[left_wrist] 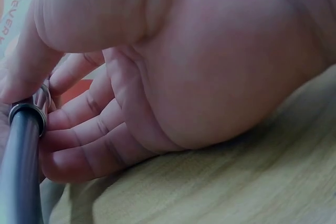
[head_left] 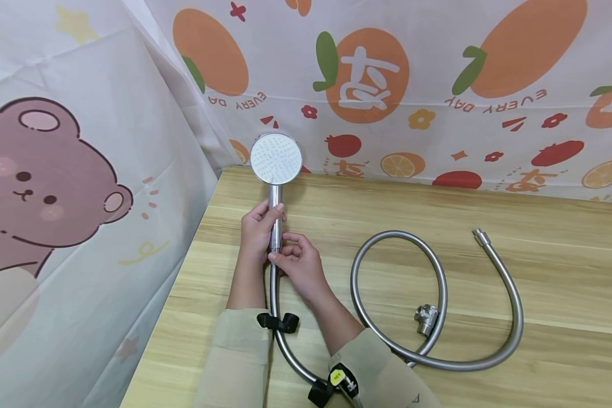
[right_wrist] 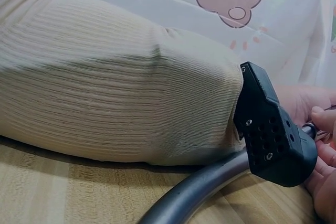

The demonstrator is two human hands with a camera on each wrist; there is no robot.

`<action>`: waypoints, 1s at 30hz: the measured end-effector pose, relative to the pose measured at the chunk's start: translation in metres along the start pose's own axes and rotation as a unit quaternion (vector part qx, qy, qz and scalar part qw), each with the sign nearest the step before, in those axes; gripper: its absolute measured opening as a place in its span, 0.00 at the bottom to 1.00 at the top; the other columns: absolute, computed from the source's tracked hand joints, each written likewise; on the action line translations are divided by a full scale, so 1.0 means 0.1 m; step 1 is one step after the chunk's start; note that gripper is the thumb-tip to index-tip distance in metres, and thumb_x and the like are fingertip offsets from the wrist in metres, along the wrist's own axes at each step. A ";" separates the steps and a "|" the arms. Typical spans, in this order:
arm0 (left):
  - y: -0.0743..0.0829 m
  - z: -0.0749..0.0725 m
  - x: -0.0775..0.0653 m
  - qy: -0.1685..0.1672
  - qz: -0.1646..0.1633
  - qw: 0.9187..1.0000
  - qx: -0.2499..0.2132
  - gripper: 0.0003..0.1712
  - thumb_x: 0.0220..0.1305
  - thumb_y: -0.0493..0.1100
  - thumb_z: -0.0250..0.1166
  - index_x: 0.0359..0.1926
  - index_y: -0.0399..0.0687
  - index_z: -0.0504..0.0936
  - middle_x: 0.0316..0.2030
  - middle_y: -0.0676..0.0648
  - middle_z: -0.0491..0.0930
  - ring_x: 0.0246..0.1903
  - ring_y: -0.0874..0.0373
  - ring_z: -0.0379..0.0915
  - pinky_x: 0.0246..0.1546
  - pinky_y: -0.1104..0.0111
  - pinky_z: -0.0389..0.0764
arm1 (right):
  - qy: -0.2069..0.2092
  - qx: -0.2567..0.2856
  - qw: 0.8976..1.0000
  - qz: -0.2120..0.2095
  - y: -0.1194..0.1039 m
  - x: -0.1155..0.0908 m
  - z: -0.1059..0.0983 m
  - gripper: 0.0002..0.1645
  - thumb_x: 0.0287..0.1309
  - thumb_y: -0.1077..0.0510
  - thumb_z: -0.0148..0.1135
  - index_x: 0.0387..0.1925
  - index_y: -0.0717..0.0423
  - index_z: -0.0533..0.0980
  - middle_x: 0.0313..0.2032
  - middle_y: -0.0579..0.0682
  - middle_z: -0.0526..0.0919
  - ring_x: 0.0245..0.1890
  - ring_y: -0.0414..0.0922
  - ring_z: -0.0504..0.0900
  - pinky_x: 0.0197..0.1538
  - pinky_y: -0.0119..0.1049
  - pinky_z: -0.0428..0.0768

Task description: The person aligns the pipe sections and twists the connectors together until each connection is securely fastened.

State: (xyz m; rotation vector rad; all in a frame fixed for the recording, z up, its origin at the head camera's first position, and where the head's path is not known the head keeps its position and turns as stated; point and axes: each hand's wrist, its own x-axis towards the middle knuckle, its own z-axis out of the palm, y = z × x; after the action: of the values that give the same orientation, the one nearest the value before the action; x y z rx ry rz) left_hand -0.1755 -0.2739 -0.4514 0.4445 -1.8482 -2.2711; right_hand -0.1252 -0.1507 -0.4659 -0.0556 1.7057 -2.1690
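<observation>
A chrome handheld shower head (head_left: 276, 158) lies with its white spray face up near the back left of the table. My left hand (head_left: 256, 233) grips its handle (head_left: 276, 224), thumb on top and fingers beneath. At the handle's lower end, my right hand (head_left: 304, 267) pinches the connector where the grey shower hose (head_left: 273, 289) meets it. In the left wrist view the hose's ringed end (left_wrist: 29, 113) shows right beside the left fingers (left_wrist: 79, 156). The right wrist view catches the right fingers (right_wrist: 325, 156) at its edge, partly cut off.
The hose loops across the wooden table (head_left: 566, 283), its free metal end (head_left: 481, 237) pointing toward the back. A chrome valve fitting (head_left: 426, 318) sits by the loop. Printed cloth (head_left: 438, 130) hangs along the back and left. Black wrist mounts (head_left: 278, 322) overlap the hose.
</observation>
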 end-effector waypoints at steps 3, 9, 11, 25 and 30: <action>-0.01 0.00 0.01 -0.003 0.003 1.000 -0.001 0.25 0.63 0.45 0.69 0.56 0.33 0.78 0.23 0.54 0.81 0.24 0.63 0.71 0.25 0.76 0.72 | 0.000 0.009 1.000 0.007 -0.01 0.00 0.00 0.27 0.56 0.65 0.69 0.57 0.53 0.74 0.33 0.53 0.84 0.27 0.41 0.83 0.30 0.34 0.84; -0.02 0.00 0.01 -0.006 0.009 1.000 0.003 0.26 0.63 0.45 0.69 0.55 0.32 0.78 0.24 0.53 0.81 0.24 0.63 0.70 0.23 0.76 0.71 | -0.004 0.023 1.000 0.011 -0.04 0.00 0.01 0.27 0.57 0.67 0.67 0.58 0.54 0.73 0.34 0.57 0.86 0.24 0.41 0.81 0.29 0.33 0.82; -0.02 -0.01 0.01 -0.004 0.008 1.000 0.002 0.25 0.63 0.45 0.69 0.55 0.32 0.78 0.24 0.51 0.81 0.24 0.63 0.70 0.23 0.76 0.71 | -0.008 0.026 1.000 0.011 -0.03 0.00 0.01 0.26 0.58 0.67 0.66 0.58 0.54 0.72 0.34 0.58 0.86 0.24 0.41 0.81 0.30 0.33 0.82; 0.02 0.01 -0.05 -0.001 0.015 1.000 0.015 0.20 0.64 0.44 0.68 0.51 0.35 0.81 0.24 0.51 0.81 0.25 0.61 0.71 0.26 0.75 0.71 | 0.003 -0.017 1.000 0.011 -0.06 -0.04 0.02 0.31 0.55 0.65 0.70 0.60 0.53 0.71 0.39 0.53 0.82 0.33 0.40 0.81 0.37 0.32 0.83; 0.02 0.03 -0.04 0.000 0.015 0.999 0.035 0.24 0.64 0.45 0.67 0.55 0.32 0.78 0.24 0.52 0.81 0.25 0.62 0.71 0.26 0.75 0.71 | 0.015 -0.019 1.000 0.013 -0.04 -0.02 0.02 0.31 0.54 0.65 0.71 0.59 0.51 0.72 0.37 0.56 0.85 0.30 0.41 0.83 0.35 0.36 0.85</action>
State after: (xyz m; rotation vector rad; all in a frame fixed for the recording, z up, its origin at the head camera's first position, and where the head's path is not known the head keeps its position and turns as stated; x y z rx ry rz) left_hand -0.1729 -0.2707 -0.4486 0.4241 -1.9268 -2.1920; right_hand -0.1239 -0.1513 -0.4610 -0.0106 1.7542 -2.1301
